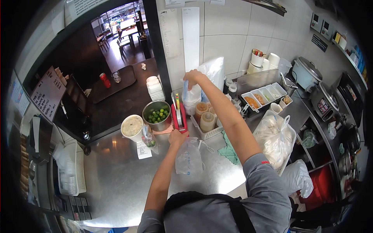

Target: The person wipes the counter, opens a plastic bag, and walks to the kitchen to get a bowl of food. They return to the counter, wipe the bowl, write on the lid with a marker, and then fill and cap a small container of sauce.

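Note:
My left hand [178,138] is closed at the foot of a red tape dispenser [179,116], at the top edge of a clear plastic bag [188,157]. The bag lies flat on the steel counter with small blue print on it. My right hand [192,78] reaches far forward, fingers pointing down and closed on thin clear plastic [191,93] around a stack of white containers. Its fingertips are partly hidden. Left of the dispenser stand a steel pot of green limes [158,115], a lidded white tub [132,128] and a small knotted bag [149,140].
A receipt [143,150] lies on the counter [112,171]. Sauce bottles stand in a white basket [210,134], near a green cloth [229,149]. A topping tray [262,97] and a filled plastic bag [274,136] are at right. A white basket [80,171] holds lids at left.

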The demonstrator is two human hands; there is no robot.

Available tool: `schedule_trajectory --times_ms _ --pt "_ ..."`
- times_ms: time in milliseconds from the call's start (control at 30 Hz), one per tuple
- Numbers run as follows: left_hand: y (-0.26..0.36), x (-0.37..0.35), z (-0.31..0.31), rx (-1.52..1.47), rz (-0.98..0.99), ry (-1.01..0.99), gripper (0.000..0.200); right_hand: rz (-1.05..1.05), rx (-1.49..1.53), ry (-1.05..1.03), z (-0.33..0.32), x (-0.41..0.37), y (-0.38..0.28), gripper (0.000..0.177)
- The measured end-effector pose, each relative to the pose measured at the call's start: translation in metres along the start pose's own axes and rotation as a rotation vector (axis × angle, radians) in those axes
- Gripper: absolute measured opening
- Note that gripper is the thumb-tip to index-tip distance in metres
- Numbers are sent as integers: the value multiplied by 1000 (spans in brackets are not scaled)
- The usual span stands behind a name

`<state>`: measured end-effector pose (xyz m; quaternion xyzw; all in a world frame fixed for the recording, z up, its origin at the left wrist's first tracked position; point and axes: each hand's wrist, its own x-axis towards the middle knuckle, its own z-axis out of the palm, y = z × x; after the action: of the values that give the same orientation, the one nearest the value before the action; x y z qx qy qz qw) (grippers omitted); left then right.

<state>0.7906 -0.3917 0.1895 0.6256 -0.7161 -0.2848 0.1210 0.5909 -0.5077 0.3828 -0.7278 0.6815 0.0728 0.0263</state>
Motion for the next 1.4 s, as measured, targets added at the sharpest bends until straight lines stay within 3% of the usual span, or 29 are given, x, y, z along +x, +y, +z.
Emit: schedule_trajectory --times_ms 167,267,367,400,433,467,500,533,600,667,733,833,867,933,1000,1100,1167,1267,1367,1400 --pt "-7 -6 4 13 46 16 64 45 -28 -1 2 1 -4 69" --pt "-8 -14 -23 21 117 -94 64 60 -12 148 4 -17 -6 65" --pt "-10 -28 -84 -93 277 -154 52 -21 -40 909 18 -53 -15 61" --pt "-18 -34 -104 -151 332 -163 46 -98 242 847 16 -72 -18 55" --pt "-31 -33 -120 -396 441 -149 37 -174 522 768 10 -98 -21 54" --pt "-41 -36 -131 -640 544 -130 27 -110 589 468 1 -132 -30 51" --pt "-37 -52 -148 -747 465 -33 22 -48 645 167 3 -162 -40 54" --pt "-31 -69 -168 -850 389 69 18 -215 907 98 35 -178 -47 60" --pt "-28 -91 -189 -946 358 166 20 -280 1016 -489 64 -211 -73 68" --pt "-21 -115 -204 -921 437 185 27 -296 1270 -687 113 -226 -100 73" --pt "-16 -142 -209 -783 618 135 38 -334 1728 -601 143 -240 -120 58" --pt "-24 -162 -205 -1268 1107 -676 65 -548 2039 -348 162 -261 -152 38" --pt "-22 -166 -198 -1229 914 -550 72 -451 2181 -345 157 -270 -157 33" --pt "-17 -169 -178 -1120 544 -300 88 -565 2069 -345 161 -274 -155 32" --pt "-63 -155 -132 -939 335 -638 81 -608 2010 -341 162 -276 -151 33" --pt "-77 -165 -112 -980 502 -765 62 -624 1984 -326 161 -275 -135 35" --pt "-71 -159 -113 -1203 556 -748 50 -695 1935 -322 161 -275 -125 33" --pt "-64 -141 -120 -1352 534 -792 43 -979 2319 -299 159 -269 -122 27" --pt "-24 -120 -138 -1353 407 -847 43 -613 2273 -29 128 -260 -100 25" --pt "8 -123 -148 -1439 412 -755 42 -527 2194 90 117 -249 -86 24"
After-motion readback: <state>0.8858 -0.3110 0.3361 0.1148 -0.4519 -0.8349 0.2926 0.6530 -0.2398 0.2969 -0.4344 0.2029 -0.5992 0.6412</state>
